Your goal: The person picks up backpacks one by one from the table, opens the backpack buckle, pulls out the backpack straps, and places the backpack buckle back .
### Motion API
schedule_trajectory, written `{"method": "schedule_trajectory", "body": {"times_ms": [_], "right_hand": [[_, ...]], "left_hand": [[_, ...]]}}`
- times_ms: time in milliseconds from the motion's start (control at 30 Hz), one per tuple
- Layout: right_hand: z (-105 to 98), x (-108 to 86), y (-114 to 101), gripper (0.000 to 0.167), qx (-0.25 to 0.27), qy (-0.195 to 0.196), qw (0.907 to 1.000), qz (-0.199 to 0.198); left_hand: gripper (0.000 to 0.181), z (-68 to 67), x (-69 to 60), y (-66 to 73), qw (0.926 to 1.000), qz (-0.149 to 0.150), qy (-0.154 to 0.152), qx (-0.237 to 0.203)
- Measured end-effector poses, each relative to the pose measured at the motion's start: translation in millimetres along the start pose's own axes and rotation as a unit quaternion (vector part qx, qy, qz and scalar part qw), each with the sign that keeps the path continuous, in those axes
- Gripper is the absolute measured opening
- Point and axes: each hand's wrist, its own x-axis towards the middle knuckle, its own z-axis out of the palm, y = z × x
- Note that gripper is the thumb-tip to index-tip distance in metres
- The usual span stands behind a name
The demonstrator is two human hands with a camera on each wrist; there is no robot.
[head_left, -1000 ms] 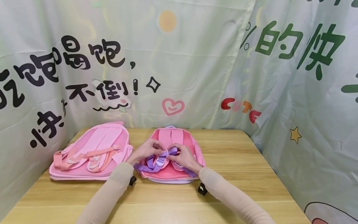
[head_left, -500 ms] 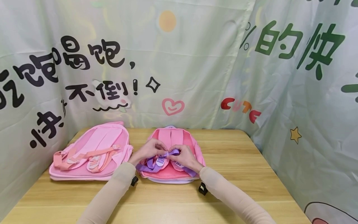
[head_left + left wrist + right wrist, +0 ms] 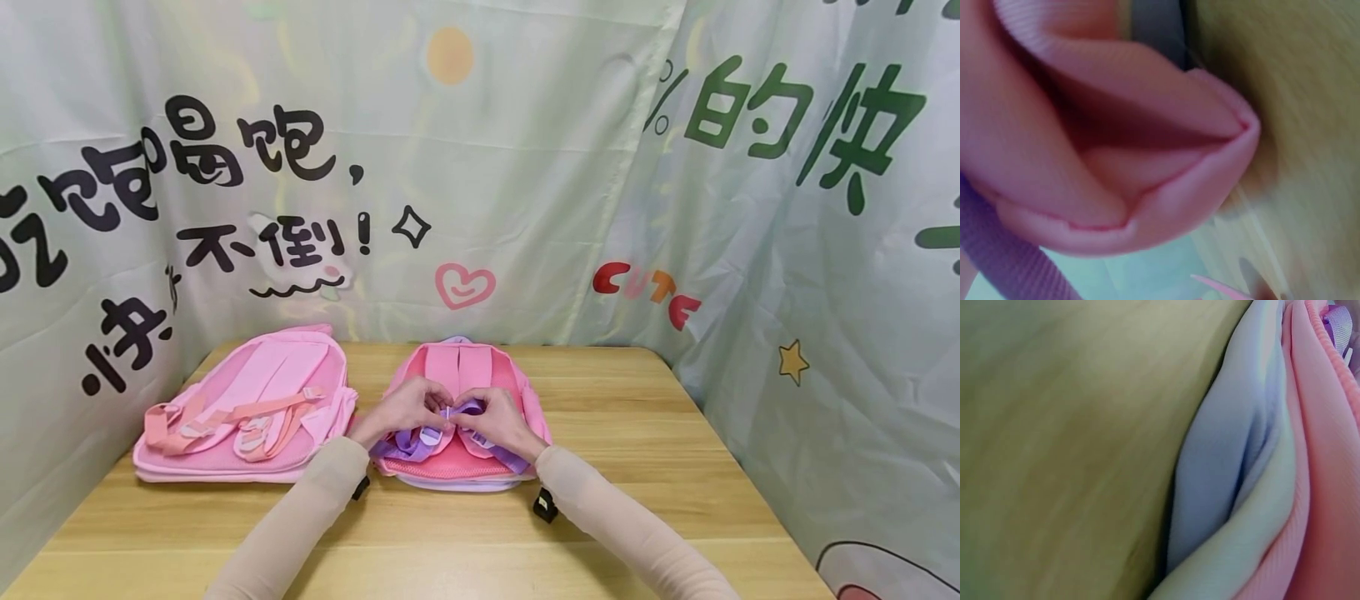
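A pink backpack (image 3: 459, 363) lies straps-up on the table, purple webbing straps (image 3: 414, 447) bunched over its back panel. Both hands meet above its middle. The fingertips of my left hand (image 3: 408, 405) pinch at a thin white tie (image 3: 448, 412) around the bunched webbing. Close against it, my right hand (image 3: 498, 420) pinches the purple strap beside the tie. Fingers hide much of the tie. In the left wrist view a pink side pocket (image 3: 1147, 169) gapes near a purple strap (image 3: 1010, 250). The right wrist view shows the bag's lavender edge (image 3: 1222, 469).
A second pink backpack (image 3: 247, 367), with orange-pink straps (image 3: 277, 408) bundled on its back, lies to the left. Both bags rest on a wooden table (image 3: 630, 433). Printed curtains (image 3: 525, 167) enclose the back and sides.
My left hand has shifted slightly right, and its fingers have closed in near the tie. The purple loop beside my right fingers shows less. Both bags stay in place.
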Motion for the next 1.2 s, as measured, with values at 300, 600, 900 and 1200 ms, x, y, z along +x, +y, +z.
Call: {"method": "schedule_trajectory", "body": {"times_ms": [300,600,900,1200], "right_hand": [[-1.0,0.8,-0.3,0.017,0.006,-0.003,0.9998,0.019],[-3.0,0.6,0.6,0.017,0.014,-0.003,0.9997,0.021],[-6.5,0.0,3.8,0.019,0.034,-0.001,0.9994,0.012],[-17.4,-2.0,5.1,0.016,0.069,-0.006,0.9968,0.04]], "left_hand": [[0.024,0.0,0.2,0.6,0.9999,-0.01,0.004,0.005],[0.021,0.8,-0.3,1.9,0.9997,-0.021,0.008,-0.004],[0.022,1.3,-1.9,1.4,0.9996,-0.023,0.007,-0.015],[0.023,1.8,-1.7,-0.3,0.9995,-0.027,0.014,-0.011]]}}
